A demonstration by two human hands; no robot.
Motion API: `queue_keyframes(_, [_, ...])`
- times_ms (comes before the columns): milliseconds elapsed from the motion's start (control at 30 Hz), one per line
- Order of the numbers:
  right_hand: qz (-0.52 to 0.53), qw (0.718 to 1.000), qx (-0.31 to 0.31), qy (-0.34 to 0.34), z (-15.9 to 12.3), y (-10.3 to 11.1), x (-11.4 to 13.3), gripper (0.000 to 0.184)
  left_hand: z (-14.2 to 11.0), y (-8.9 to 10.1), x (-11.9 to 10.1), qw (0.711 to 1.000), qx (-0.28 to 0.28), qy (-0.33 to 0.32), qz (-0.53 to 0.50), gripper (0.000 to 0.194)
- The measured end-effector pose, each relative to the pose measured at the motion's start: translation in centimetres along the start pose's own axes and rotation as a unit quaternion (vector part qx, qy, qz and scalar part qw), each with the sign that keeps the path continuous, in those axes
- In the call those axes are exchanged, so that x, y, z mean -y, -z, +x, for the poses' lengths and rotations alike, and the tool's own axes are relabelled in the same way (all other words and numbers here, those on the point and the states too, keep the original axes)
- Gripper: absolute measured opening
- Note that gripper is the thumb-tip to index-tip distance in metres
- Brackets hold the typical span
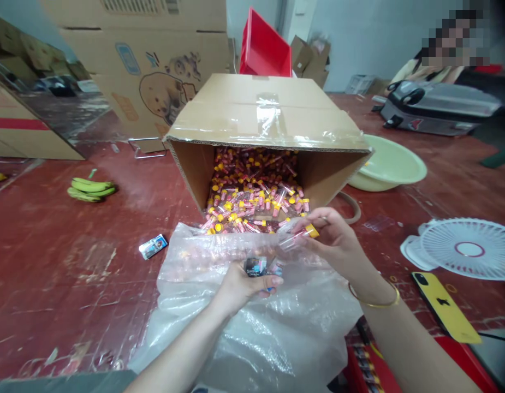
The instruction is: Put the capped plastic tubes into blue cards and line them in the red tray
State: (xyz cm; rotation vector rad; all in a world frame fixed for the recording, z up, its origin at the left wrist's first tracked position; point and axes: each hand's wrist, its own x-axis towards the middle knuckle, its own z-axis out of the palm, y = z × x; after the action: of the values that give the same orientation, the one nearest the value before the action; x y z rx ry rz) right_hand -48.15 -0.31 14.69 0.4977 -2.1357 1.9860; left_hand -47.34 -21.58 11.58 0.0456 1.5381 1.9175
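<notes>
A cardboard box (268,117) lies tipped on its side on the red floor, its mouth toward me. Several small clear tubes with yellow caps (252,191) spill from it. My right hand (338,240) pinches one such tube (301,234) by its yellow cap end. My left hand (246,284) is closed around a few small dark printed cards (256,266). Both hands hover over a crumpled clear plastic bag (252,322) spread in front of the box.
A bunch of bananas (90,189) and a small card (153,246) lie on the floor at left. A pale basin (393,164), a white fan (467,248) and a yellow phone (446,308) are at right. Another person sits far right by a grey case (436,106).
</notes>
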Motion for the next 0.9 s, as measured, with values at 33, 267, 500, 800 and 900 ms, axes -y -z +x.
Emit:
queue_keyframes(33, [0.007,1.000,-0.007,0.003,-0.4,0.0,0.7,0.031,0.1,-0.1,0.1,1.000,-0.003,0.005,-0.003,0.030])
queue_keyframes(267, [-0.168,0.983,0.078,-0.002,0.1,-0.6,2.5,0.022,0.4,-0.3,0.3,1.000,-0.007,0.030,0.006,0.030])
queue_keyframes(500, [-0.019,0.994,0.050,-0.098,-0.1,-1.8,-0.1,0.025,-0.1,-1.1,-0.3,0.997,-0.010,0.040,-0.068,0.038])
queue_keyframes(800, [0.038,0.988,-0.005,-0.151,-5.1,-6.4,-2.0,0.078,0.6,-3.2,-1.5,0.979,-0.036,0.058,-0.193,0.048])
queue_keyframes(900, [0.001,0.992,-0.065,-0.110,-5.5,-6.8,-3.0,0.068,0.5,-3.2,-1.2,0.981,-0.025,0.058,-0.182,0.047])
